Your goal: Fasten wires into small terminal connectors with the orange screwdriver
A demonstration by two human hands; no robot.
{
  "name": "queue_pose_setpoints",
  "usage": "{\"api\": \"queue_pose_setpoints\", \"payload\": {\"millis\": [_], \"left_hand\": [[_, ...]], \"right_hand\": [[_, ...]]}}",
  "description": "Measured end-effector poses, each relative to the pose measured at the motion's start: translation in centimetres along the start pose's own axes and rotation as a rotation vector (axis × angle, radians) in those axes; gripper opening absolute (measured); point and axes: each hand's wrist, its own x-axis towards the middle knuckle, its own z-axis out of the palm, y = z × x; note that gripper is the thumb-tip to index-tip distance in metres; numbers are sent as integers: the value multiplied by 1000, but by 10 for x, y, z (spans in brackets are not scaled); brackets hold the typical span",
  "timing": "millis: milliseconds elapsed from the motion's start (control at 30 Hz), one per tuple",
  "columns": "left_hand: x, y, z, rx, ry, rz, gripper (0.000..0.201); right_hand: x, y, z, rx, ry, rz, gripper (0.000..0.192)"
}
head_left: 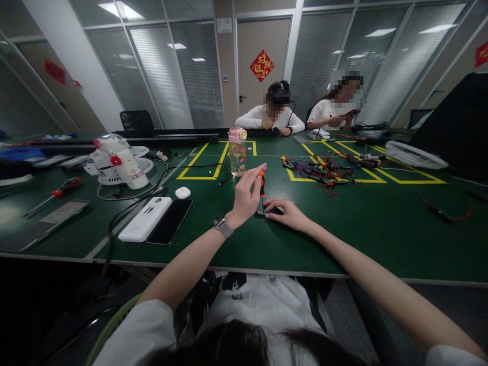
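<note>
My left hand (247,195) grips a small screwdriver (262,187) with an orange and black handle, its fingers stretched up along it. The screwdriver stands nearly upright, tip down at a small green part (261,213) on the table. My right hand (286,214) is closed on that green part, pressing it to the table top. A black piece (279,210) shows beneath the right fingers; its kind is unclear. Whether the tip touches the green part cannot be made out.
Beyond my hands stands a pink-lidded water bottle (238,152). A wire heap (324,170) lies to the right. On the left are a white power bank (145,219), a black phone (170,221), a white case (183,192) and a larger screwdriver (63,190). Two people sit opposite.
</note>
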Motion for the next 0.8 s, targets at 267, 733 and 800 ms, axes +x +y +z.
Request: {"api": "queue_pose_setpoints", "payload": {"millis": [267, 733, 800], "left_hand": [[2, 0, 0, 57, 43, 46, 26], [1, 1, -1, 23, 6, 36, 32], [1, 0, 0, 43, 27, 49, 27]], "right_hand": [[0, 0, 1, -5, -2, 5, 9], [0, -3, 1, -29, 9, -22, 10], [0, -4, 1, -40, 15, -35, 9]]}}
